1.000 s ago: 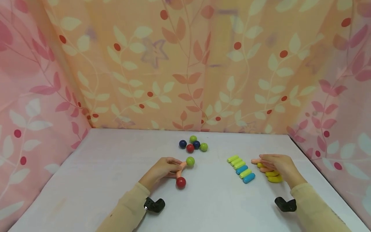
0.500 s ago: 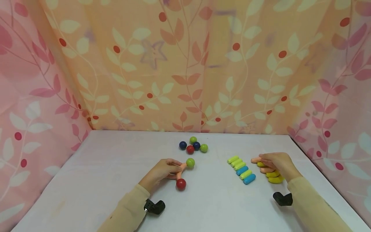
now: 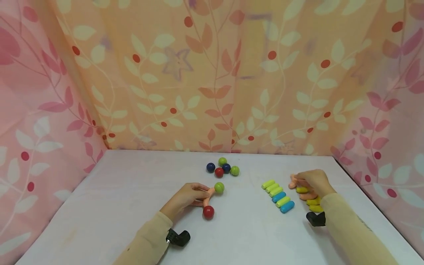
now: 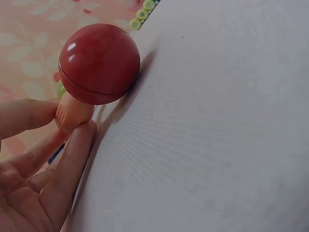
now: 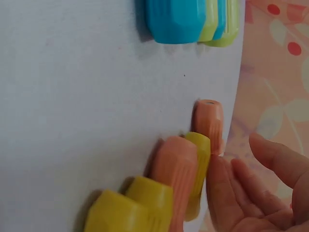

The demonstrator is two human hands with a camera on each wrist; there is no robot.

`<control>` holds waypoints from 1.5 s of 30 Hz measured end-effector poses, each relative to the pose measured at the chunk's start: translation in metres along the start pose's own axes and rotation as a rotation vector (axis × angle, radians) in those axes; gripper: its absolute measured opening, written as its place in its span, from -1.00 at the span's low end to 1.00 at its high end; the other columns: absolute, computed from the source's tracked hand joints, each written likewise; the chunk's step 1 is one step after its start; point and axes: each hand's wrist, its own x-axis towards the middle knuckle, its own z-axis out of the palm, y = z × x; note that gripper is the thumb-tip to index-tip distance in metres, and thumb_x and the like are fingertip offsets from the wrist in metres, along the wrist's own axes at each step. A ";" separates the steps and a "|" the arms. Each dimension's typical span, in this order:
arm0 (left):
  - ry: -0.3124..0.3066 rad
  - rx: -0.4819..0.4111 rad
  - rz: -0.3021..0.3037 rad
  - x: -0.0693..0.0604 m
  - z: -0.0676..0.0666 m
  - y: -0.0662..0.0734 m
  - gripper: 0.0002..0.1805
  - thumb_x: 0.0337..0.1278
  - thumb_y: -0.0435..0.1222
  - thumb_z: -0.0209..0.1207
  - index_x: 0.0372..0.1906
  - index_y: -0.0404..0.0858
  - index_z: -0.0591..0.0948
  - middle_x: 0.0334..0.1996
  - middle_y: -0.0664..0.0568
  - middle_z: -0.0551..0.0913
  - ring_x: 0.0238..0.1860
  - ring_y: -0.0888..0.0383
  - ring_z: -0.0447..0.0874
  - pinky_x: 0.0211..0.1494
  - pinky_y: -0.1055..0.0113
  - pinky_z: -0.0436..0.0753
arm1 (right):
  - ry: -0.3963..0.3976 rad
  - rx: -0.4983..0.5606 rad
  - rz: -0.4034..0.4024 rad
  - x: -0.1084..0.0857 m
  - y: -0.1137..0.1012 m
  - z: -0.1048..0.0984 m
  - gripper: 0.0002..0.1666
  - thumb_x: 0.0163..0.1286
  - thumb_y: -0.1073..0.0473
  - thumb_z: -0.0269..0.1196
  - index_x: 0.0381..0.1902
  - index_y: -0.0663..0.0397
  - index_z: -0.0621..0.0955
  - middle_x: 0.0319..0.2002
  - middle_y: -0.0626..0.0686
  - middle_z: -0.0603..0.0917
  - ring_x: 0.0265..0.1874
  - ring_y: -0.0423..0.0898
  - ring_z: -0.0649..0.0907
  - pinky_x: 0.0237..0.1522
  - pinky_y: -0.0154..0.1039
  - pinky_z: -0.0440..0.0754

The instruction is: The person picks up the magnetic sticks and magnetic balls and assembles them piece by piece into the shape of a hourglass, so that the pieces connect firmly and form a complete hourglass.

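My left hand (image 3: 185,198) pinches an orange bent piece (image 3: 207,200) between thumb and fingers; a green ball (image 3: 219,187) is on its far end and a red ball (image 3: 208,212) on its near end. In the left wrist view the red ball (image 4: 100,64) stands out beyond the fingertips. My right hand (image 3: 314,181) is over the far end of a row of orange and yellow pieces. Its fingers touch the farthest orange piece (image 5: 209,125) in the right wrist view, with the thumb held apart. Yellow pieces (image 3: 313,201) lie nearer, partly under the hand.
Several blue, green and red balls (image 3: 219,172) sit grouped at the table's back middle. A slanting row of green and blue pieces (image 3: 279,197) lies left of my right hand. Patterned cloth (image 3: 212,73) hangs behind the white table (image 3: 149,165) and at both sides.
My right hand has moved a little forward and left, and the farthest orange piece has turned from lying sideways to a steeper angle. My left hand keeps its hold, nearly still.
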 end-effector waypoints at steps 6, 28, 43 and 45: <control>-0.005 -0.009 0.016 0.001 0.003 0.000 -0.63 0.20 -0.36 0.28 0.09 -0.40 0.61 0.00 -0.20 0.63 -0.20 0.13 0.64 -0.13 0.26 0.77 | 0.048 -0.037 0.034 0.011 0.002 0.008 -0.32 0.39 -0.04 0.21 0.34 0.22 0.41 -0.23 0.09 0.67 -0.43 -0.05 0.64 -0.32 -0.13 0.77; -0.002 0.033 0.010 0.010 0.011 0.006 -0.65 0.22 -0.34 0.28 0.09 -0.35 0.62 0.03 -0.20 0.62 -0.23 0.14 0.66 -0.15 0.29 0.77 | 0.035 -0.097 0.030 0.010 -0.003 0.013 -0.26 0.38 -0.15 0.23 0.42 0.01 0.40 0.15 0.17 0.59 0.04 0.09 0.48 -0.26 -0.14 0.61; 0.008 0.015 0.001 0.007 0.004 0.003 -0.63 0.21 -0.30 0.30 0.09 -0.32 0.62 -0.02 -0.16 0.65 -0.22 0.13 0.66 -0.15 0.30 0.76 | -0.214 -0.075 -0.353 -0.048 -0.044 0.101 -0.54 0.26 0.21 0.35 0.10 0.30 0.65 0.21 0.27 0.59 0.13 0.07 0.54 0.15 -0.06 0.66; 0.007 0.014 -0.001 0.008 0.004 0.003 -0.63 0.20 -0.30 0.30 0.09 -0.32 0.63 -0.02 -0.16 0.65 -0.21 0.13 0.66 -0.15 0.29 0.77 | -0.215 -0.086 -0.352 -0.051 -0.045 0.112 -0.58 0.23 0.22 0.37 0.04 0.27 0.68 0.15 0.24 0.63 0.09 0.04 0.56 0.10 -0.10 0.69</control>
